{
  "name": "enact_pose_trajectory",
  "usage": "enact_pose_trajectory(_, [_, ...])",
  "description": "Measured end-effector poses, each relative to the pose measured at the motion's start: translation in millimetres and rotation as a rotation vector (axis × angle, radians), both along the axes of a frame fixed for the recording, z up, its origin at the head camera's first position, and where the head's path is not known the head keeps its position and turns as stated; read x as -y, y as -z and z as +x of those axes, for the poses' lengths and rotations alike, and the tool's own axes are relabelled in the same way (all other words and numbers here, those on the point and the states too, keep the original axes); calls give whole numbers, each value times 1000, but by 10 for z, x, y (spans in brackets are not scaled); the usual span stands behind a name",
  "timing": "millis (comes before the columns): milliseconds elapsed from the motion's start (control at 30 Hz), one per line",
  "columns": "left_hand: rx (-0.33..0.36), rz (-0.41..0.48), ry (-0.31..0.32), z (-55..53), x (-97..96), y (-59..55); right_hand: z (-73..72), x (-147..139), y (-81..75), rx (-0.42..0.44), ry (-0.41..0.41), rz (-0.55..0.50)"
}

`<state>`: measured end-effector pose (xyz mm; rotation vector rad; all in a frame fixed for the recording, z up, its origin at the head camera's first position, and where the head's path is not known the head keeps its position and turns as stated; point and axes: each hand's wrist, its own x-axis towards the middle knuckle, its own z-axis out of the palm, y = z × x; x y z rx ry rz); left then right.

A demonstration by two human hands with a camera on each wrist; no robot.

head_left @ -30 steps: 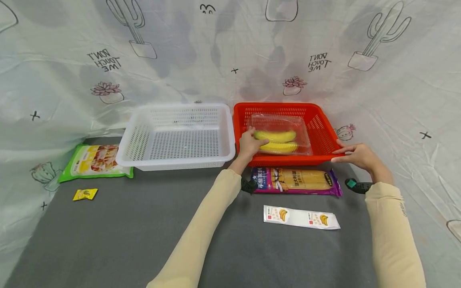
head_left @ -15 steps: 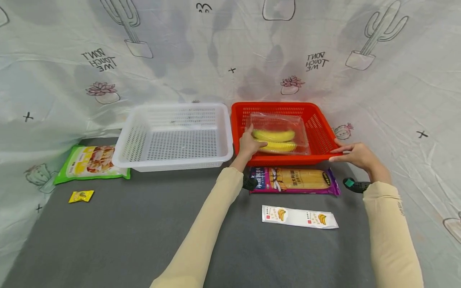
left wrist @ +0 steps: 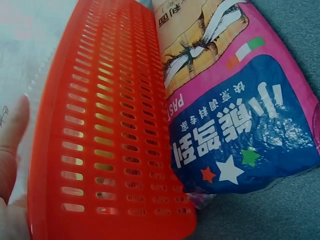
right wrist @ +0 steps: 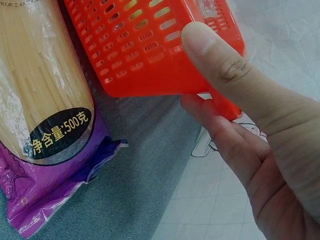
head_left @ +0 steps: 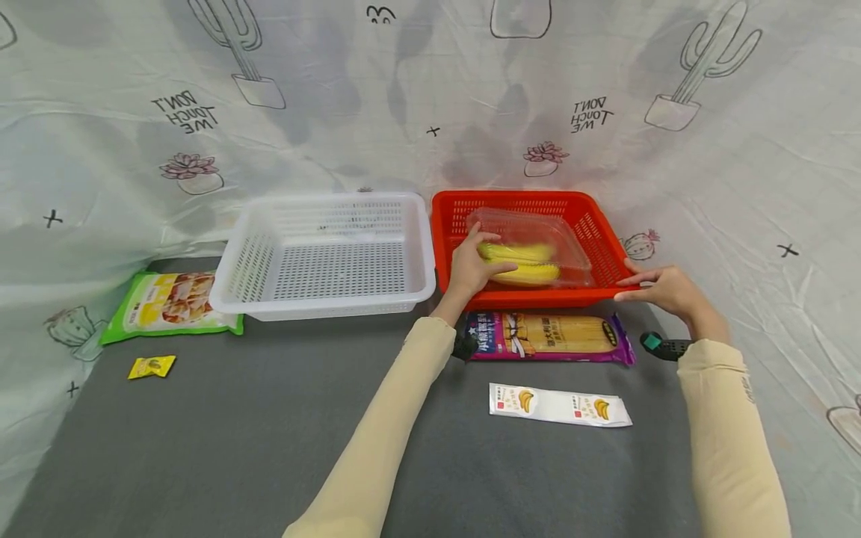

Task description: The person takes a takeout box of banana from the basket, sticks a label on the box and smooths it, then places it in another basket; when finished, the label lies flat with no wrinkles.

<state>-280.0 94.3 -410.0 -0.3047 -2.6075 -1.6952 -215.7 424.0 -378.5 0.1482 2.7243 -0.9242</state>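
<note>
In the head view, the clear plastic box [head_left: 572, 254] with yellow banana-like fruit [head_left: 528, 274] inside lies slightly skewed in the red basket [head_left: 592, 223]. My left hand [head_left: 467, 267] is at the box's left end, fingers and thumb spread apart and overlapping it. Only part of that hand, with a straight thumb [left wrist: 16, 122], shows in the left wrist view, beyond the basket's rim. My right hand [head_left: 676, 290] grips the basket's front right corner. Its thumb [right wrist: 215, 52] lies on one side of the corner in the right wrist view, with the fingers underneath.
A purple spaghetti pack [head_left: 554, 336] lies just in front of the red basket, and a banana-printed white strip [head_left: 558, 404] nearer. To the left stand a white basket [head_left: 323, 306], a green food bag [head_left: 175, 302] and a small yellow packet [head_left: 152, 366]. Patterned sheeting [head_left: 309, 127] hangs behind.
The box has shifted right and turned a little within the red basket, and my left hand has moved right with it, its fingers more spread. My right hand stays at the corner.
</note>
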Motion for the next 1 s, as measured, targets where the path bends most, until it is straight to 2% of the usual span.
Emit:
enact_pose_trajectory(300, [-85,34,97,-2,-5,7,12,-13,20,3,12,-14])
enact_pose_trajectory(500, [-173,79,141,-15,28,36,-3,3,24,5,17,-9])
enact_pose_trajectory(700, [-196,179,167,0,68,30,2,4,15,15,25,-13])
enact_pose_trajectory(1000, [-217,245,186,33,183,5,9,-11,24,25,35,-10])
